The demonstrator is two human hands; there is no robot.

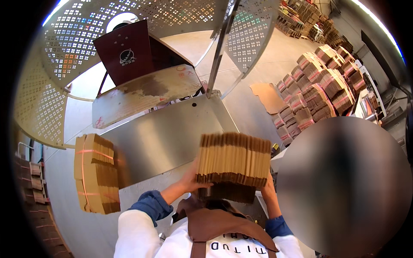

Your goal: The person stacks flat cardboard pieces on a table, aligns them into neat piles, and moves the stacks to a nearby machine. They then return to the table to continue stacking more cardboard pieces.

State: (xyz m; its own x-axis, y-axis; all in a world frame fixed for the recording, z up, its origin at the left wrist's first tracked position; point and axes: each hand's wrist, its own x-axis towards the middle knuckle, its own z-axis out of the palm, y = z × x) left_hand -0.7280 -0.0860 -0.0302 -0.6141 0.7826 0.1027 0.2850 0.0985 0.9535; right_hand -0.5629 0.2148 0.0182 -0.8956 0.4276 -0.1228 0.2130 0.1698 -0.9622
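Observation:
A thick stack of folded cardboard pieces (234, 157) is held up in front of my body, its many edges facing up. My left hand (191, 178) is closed against its left end, fingers reaching partly underneath. At the other end my right hand (268, 185) presses the stack, though most of its fingers are hidden behind the cardboard. A strapped cardboard bundle (92, 174) with pink bands stands at the left end of the bare metal table (167, 133).
Beyond the table stands a dark red machine part (124, 53) with a stained board (148, 96) below it. Perforated guard panels (172, 15) surround it. Several strapped cardboard bundles (318, 92) are piled at the right. A round blurred patch hides the lower right.

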